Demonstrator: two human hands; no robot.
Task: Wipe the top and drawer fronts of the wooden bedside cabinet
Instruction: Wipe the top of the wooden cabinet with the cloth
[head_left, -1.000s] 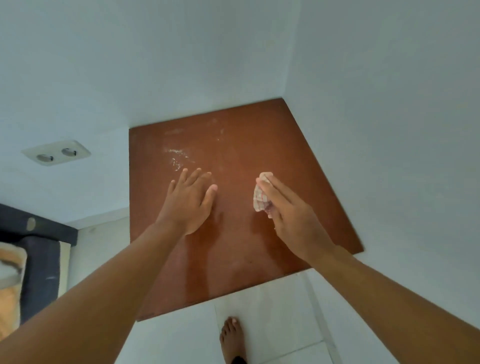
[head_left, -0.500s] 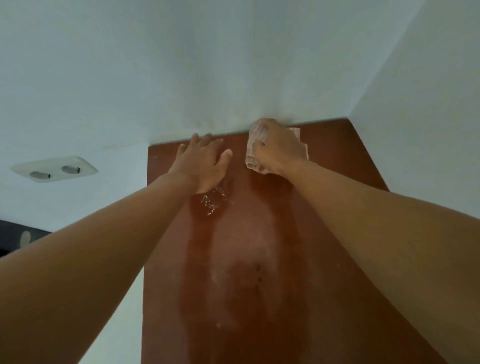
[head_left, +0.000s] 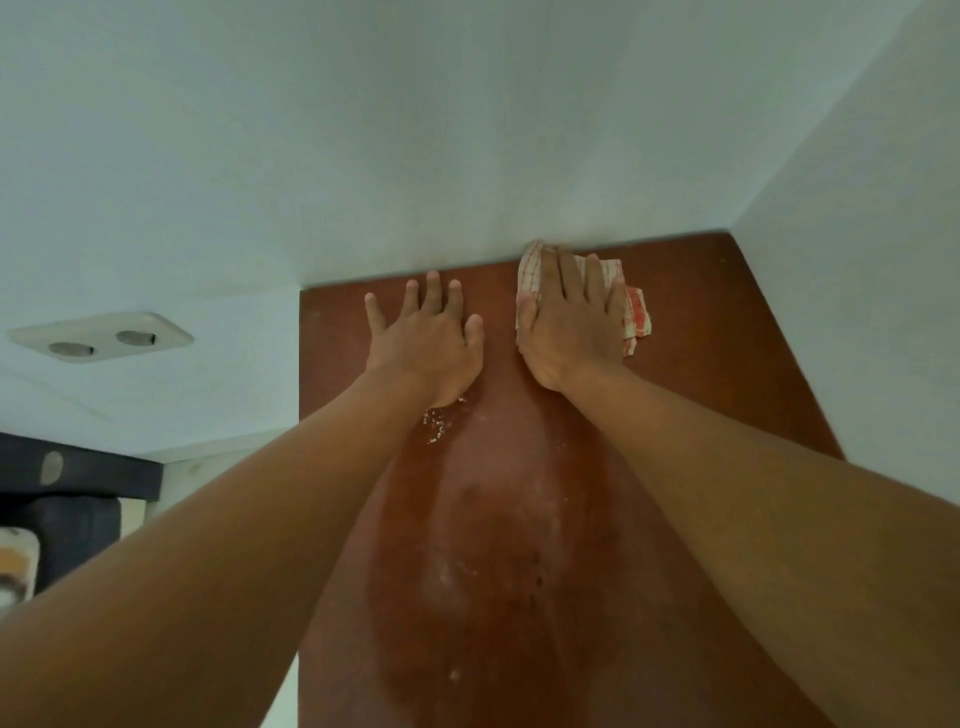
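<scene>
Cabinet top (head_left: 727, 364) reddish-brown wood, glossy, darker streaky patches down the middle, pale whitish specks (head_left: 436, 421) scattered near centre. Cloth (head_left: 636, 317) at the back edge white with a red-orange check grid. Walls (head_left: 363, 130) plain pale white, faint blue-grey cast. Socket plate (head_left: 101, 336) cream with two grey round holes. Furniture (head_left: 78, 499) far left dark navy-black; orange-and-cream item (head_left: 15, 566) beside it, blurred.

The single head view looks steeply down, close over the cabinet top (head_left: 727, 374), toward the back wall (head_left: 415, 130).
</scene>
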